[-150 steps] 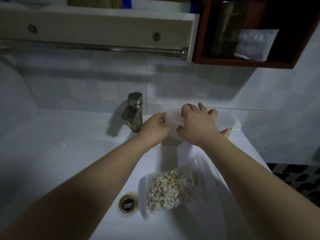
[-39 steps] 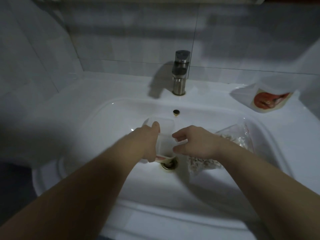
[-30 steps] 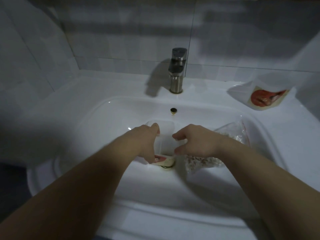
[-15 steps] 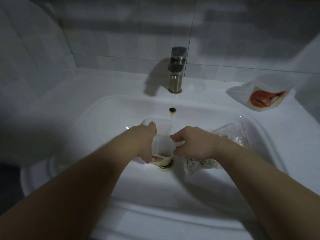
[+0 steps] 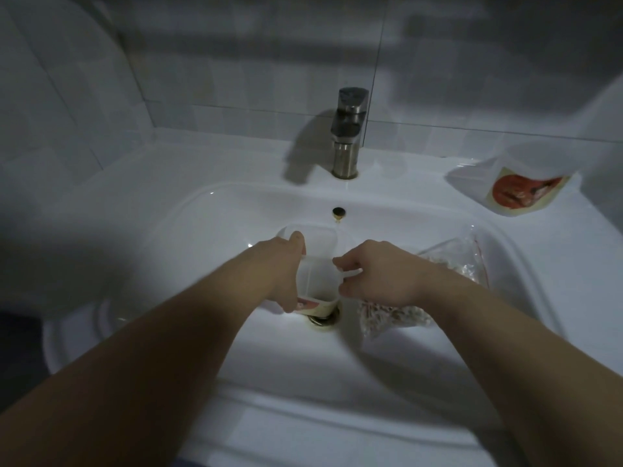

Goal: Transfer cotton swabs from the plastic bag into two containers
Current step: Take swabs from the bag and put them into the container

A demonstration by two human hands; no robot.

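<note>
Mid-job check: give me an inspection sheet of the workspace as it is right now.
Surface: white sink in dim light, with its drain partly hidden under the held container.
Job's things: container is open, no swabs seen inside. Bag of swabs lies in the basin, at right. Second container sits on the ledge, far right.
Clutter: nothing seen.
Hands: left hand grips the container's side; right hand pinches its rim.
Cables: nothing seen.
Surroundings: faucet, tiled wall.
</note>
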